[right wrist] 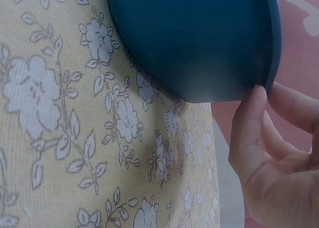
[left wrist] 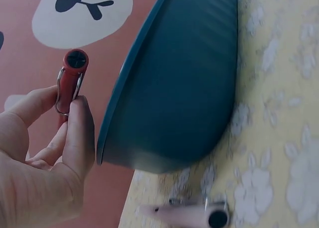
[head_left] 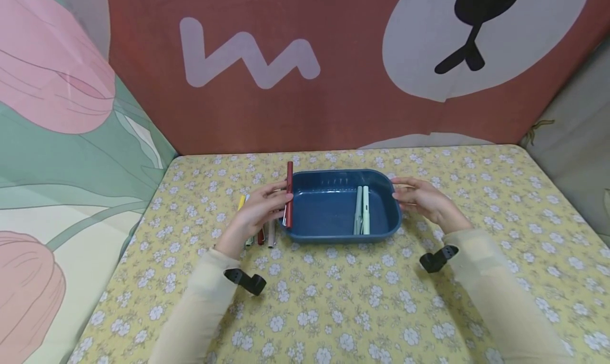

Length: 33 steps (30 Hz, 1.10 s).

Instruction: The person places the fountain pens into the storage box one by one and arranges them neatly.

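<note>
My left hand (head_left: 254, 213) pinches a red pen (head_left: 289, 181) between thumb and fingers, at the left rim of a dark blue tray (head_left: 329, 239). In the left wrist view the pen's clip and black cap end (left wrist: 76, 59) face the camera, and the pen stands apart from the tray wall (left wrist: 174, 88). My right hand (head_left: 424, 201) pinches the tray's right rim, thumb outside, as the right wrist view shows. Inside the tray, towards the right, a grey-green pen (head_left: 358, 210) and a mint pen (head_left: 366, 210) lie side by side.
Left of the tray, partly hidden under my left hand, several pens lie on the flowered tablecloth (head_left: 333, 300): a yellow one (head_left: 241, 201), a dark red one (head_left: 261, 238), a pale pink one (head_left: 271, 236). A printed cloth (head_left: 286, 115) hangs behind the table.
</note>
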Each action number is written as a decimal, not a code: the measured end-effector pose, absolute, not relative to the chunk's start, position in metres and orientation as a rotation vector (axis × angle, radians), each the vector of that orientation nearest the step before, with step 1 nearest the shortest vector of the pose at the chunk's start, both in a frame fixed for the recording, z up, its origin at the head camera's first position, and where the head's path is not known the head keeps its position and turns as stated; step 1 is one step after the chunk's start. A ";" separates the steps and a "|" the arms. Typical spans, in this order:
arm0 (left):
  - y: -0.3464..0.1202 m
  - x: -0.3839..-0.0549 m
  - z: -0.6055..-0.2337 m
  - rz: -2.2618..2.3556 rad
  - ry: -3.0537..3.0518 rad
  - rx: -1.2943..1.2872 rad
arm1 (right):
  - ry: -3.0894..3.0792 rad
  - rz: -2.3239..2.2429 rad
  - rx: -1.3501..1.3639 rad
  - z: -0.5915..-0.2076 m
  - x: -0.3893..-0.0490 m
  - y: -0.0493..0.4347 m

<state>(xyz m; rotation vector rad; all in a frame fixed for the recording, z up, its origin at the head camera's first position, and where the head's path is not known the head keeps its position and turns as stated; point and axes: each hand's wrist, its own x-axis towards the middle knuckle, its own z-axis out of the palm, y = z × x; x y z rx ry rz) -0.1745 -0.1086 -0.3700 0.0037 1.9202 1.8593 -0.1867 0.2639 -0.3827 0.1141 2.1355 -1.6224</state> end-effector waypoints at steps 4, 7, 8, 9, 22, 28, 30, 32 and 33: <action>-0.100 -0.177 -0.369 1.879 1.886 -0.001 | 2.134 -1.624 0.109 -0.382 -0.187 0.264; -0.093 -0.179 -0.368 1.886 1.876 -0.015 | 2.136 -1.624 0.105 -0.382 -0.186 0.264; -0.091 -0.180 -0.368 1.893 1.868 -0.019 | 2.136 -1.625 0.104 -0.382 -0.186 0.264; -0.089 -0.180 -0.368 1.891 1.869 -0.023 | 2.136 -1.625 0.103 -0.382 -0.186 0.264; -0.064 -0.185 -0.366 1.909 1.852 -0.068 | 2.135 -1.622 0.106 -0.384 -0.187 0.265; -0.055 -0.186 -0.366 1.902 1.818 -0.058 | 2.135 -1.620 0.112 -0.385 -0.187 0.264; -0.052 -0.186 -0.366 1.904 1.811 -0.066 | 2.135 -1.620 0.113 -0.385 -0.187 0.264; -0.049 -0.186 -0.367 1.899 1.811 -0.061 | 2.136 -1.620 0.113 -0.385 -0.187 0.265; -0.047 -0.186 -0.367 1.895 1.813 -0.057 | 2.137 -1.618 0.111 -0.385 -0.187 0.265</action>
